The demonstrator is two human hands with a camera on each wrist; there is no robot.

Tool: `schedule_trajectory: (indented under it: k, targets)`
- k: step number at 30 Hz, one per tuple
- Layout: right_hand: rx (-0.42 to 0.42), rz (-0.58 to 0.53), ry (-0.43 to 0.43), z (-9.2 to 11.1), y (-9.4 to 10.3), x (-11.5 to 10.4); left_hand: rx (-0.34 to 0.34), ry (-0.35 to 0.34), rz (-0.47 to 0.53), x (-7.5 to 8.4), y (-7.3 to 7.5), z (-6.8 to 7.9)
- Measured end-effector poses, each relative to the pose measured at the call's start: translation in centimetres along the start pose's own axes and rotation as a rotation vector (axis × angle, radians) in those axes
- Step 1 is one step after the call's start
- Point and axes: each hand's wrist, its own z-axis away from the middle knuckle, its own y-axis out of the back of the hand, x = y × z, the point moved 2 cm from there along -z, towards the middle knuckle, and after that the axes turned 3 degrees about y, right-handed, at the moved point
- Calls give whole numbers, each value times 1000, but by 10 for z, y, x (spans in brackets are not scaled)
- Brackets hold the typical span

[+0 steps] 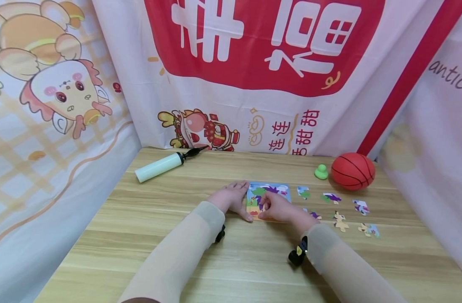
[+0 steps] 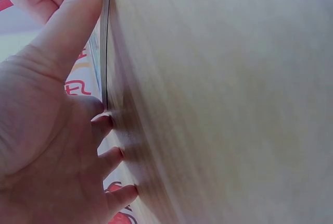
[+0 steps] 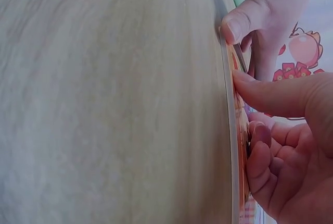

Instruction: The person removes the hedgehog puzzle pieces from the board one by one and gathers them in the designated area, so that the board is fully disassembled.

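Observation:
A colourful jigsaw board (image 1: pixel 253 194) with a purple, green and orange picture lies flat on the wooden table. My left hand (image 1: pixel 232 198) rests along its left edge; the thumb touches the near left corner and the fingers extend toward the far side. Over the board's near part is my right hand (image 1: pixel 278 208). In the right wrist view, its thumb (image 3: pixel 276 96) presses on the board near the edge while the other fingers curl in above it. Whether a piece sits between those fingertips is hidden. Several loose puzzle pieces (image 1: pixel 340 221) lie right of the board.
A red ball (image 1: pixel 353 171) with black lines stands at the back right, beside a small green knobbed object (image 1: pixel 321 171). At the back left lies a pale hand pump (image 1: pixel 159 167) with a black end. Printed cloth (image 1: pixel 200 97) hangs along the table's back and sides.

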Motion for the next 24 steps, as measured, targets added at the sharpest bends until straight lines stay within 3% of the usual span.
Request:
schedule_trajectory:
  k: [5,12,19,24]
  targets:
    - [10,15,-4,-1,-1,0,-13,15,1,1,1,-1]
    - [17,-7,-18,1,-1,-3,-31,39,-22,-9,-11,-21]
    - [26,-50,-37,1,-1,-2,-4,12,-7,1,0,1]
    - [20,-183,-19,2,0,3,1,11,-4,0,-1,-1]
